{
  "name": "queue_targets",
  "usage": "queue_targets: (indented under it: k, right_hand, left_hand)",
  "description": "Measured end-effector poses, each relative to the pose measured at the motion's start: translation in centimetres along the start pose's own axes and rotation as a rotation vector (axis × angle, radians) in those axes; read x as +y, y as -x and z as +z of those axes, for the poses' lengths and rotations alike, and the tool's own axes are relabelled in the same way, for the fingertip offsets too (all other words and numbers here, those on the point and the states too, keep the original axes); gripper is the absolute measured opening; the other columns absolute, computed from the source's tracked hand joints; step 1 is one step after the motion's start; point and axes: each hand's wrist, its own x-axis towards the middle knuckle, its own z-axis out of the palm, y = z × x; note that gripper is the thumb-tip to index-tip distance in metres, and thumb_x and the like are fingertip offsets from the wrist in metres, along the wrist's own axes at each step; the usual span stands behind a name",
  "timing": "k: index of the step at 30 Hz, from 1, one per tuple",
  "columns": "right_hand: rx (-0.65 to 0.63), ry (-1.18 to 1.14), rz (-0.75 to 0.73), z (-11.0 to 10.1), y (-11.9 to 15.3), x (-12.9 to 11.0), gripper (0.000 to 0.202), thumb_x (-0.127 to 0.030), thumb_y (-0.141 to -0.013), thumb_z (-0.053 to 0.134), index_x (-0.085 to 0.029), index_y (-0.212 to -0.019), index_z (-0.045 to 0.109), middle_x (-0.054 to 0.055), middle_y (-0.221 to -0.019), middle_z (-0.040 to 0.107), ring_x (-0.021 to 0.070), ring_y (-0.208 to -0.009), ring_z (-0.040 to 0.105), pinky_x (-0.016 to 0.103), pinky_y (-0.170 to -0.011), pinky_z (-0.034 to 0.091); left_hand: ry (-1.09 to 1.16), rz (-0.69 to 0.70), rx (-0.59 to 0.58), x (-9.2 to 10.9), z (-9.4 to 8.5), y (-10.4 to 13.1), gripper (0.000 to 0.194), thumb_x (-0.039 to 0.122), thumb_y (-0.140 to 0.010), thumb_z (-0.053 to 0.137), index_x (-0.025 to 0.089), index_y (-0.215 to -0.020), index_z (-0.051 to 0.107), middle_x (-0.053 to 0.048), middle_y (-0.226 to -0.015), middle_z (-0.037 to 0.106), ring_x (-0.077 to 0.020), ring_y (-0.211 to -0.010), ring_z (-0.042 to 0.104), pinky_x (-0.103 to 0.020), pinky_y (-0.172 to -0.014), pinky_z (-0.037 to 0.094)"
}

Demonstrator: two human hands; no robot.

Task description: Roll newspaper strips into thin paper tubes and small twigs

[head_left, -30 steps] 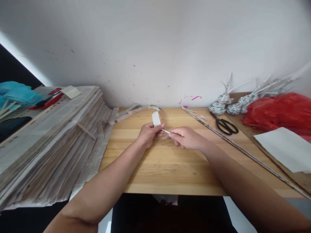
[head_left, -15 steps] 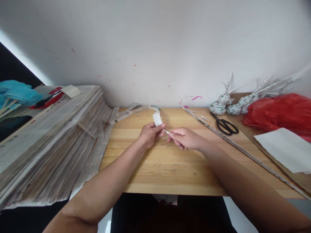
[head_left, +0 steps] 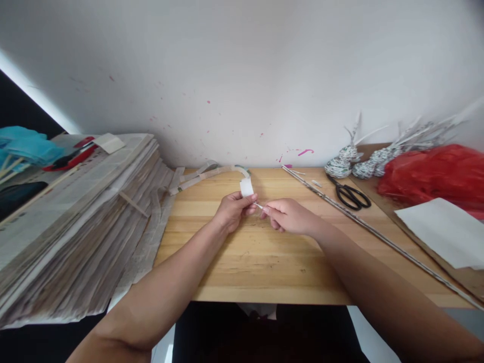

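Observation:
A long paper strip runs from the table's back edge to my hands, its near part white and flat, its far part curling left. My left hand pinches this strip between thumb and fingers. Between the two hands the paper narrows into a thin rolled white tip. My right hand grips that rolled end, its thumb and index finger closed on it. Both hands are above the middle of the wooden table. What lies inside my right palm is hidden.
Left stands a tall newspaper stack with a red and black tool on top. To the right lie thin rolled paper rods, black scissors, woven paper figures, a red plastic bag and white paper sheets.
The white strip's upper part has shifted slightly down and to the right above my left hand. Both hands keep nearly the same place and grip.

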Motion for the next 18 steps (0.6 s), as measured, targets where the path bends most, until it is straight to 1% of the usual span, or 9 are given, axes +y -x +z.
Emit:
queue_targets:
  k: [1,3,5,7,9,12,14,18]
  right_hand:
    - [0.019,0.025,-0.004,0.0,0.0,0.0,0.035,-0.037,-0.097,0.035,-0.019,-0.086,0.063,0.000,-0.063,0.062,0.0114,-0.052,0.051,0.025,-0.056,0.031]
    - [0.138,0.145,-0.070,0.1,0.1,0.0,0.028,-0.036,-0.093,0.044,-0.019,-0.082,0.062,0.001,-0.065,0.062,0.0116,-0.056,0.050,0.025,-0.057,0.029]
    - [0.245,0.243,-0.144,0.3,0.1,-0.2,0.023,-0.033,-0.091,0.049,-0.018,-0.079,0.062,0.001,-0.066,0.061,0.0120,-0.059,0.050,0.026,-0.059,0.028]
    - [0.258,0.236,-0.161,0.3,0.1,-0.4,0.026,-0.031,-0.093,0.045,-0.018,-0.079,0.063,0.001,-0.066,0.060,0.0121,-0.061,0.050,0.026,-0.060,0.029]
    - [0.191,0.121,-0.106,0.0,0.1,-0.5,0.030,-0.033,-0.094,0.041,-0.018,-0.081,0.063,0.001,-0.065,0.058,0.0116,-0.058,0.050,0.025,-0.058,0.031]
    - [0.010,-0.156,0.032,-0.5,0.3,-0.6,0.034,-0.039,-0.095,0.037,-0.018,-0.089,0.062,-0.001,-0.061,0.053,0.0107,-0.050,0.050,0.023,-0.052,0.034]
    - [-0.080,-0.286,0.092,-0.8,0.3,-0.5,0.034,-0.042,-0.095,0.037,-0.017,-0.090,0.060,-0.003,-0.058,0.049,0.0104,-0.047,0.050,0.023,-0.049,0.037]
    - [-0.169,-0.438,0.181,-0.8,0.3,-0.4,0.033,-0.042,-0.095,0.035,-0.017,-0.087,0.056,-0.003,-0.056,0.050,0.0101,-0.044,0.048,0.023,-0.047,0.039]
  left_hand:
    - [0.000,-0.004,0.006,0.0,0.0,0.0,0.031,0.025,-0.056,0.086,0.008,-0.072,0.065,-0.003,-0.063,0.064,-0.0053,-0.051,0.054,-0.015,-0.049,0.045]
    - [0.007,-0.013,0.024,0.0,0.0,0.0,0.031,0.024,-0.056,0.086,0.008,-0.072,0.065,-0.003,-0.062,0.064,-0.0054,-0.051,0.055,-0.015,-0.050,0.046]
    - [0.014,-0.019,0.034,0.0,0.0,0.0,0.030,0.023,-0.056,0.085,0.008,-0.072,0.065,-0.003,-0.062,0.064,-0.0057,-0.052,0.056,-0.015,-0.051,0.047]
    - [0.016,-0.018,0.025,0.1,0.0,0.0,0.029,0.023,-0.057,0.085,0.008,-0.072,0.065,-0.003,-0.063,0.065,-0.0059,-0.052,0.056,-0.015,-0.050,0.046]
    - [0.014,-0.018,0.006,0.1,0.0,0.0,0.029,0.023,-0.059,0.084,0.008,-0.073,0.065,-0.004,-0.063,0.065,-0.0059,-0.052,0.056,-0.015,-0.049,0.046]
    - [0.014,-0.028,-0.012,0.2,0.1,0.2,0.029,0.023,-0.059,0.084,0.007,-0.073,0.065,-0.004,-0.063,0.065,-0.0059,-0.052,0.056,-0.015,-0.049,0.046]
    - [0.014,-0.042,-0.012,0.1,0.2,0.3,0.029,0.023,-0.059,0.084,0.007,-0.074,0.065,-0.004,-0.063,0.065,-0.0060,-0.051,0.056,-0.015,-0.049,0.047]
    - [0.027,-0.061,-0.021,0.1,0.2,0.4,0.027,0.021,-0.061,0.083,0.008,-0.075,0.065,-0.003,-0.063,0.064,-0.0062,-0.051,0.056,-0.015,-0.048,0.048]
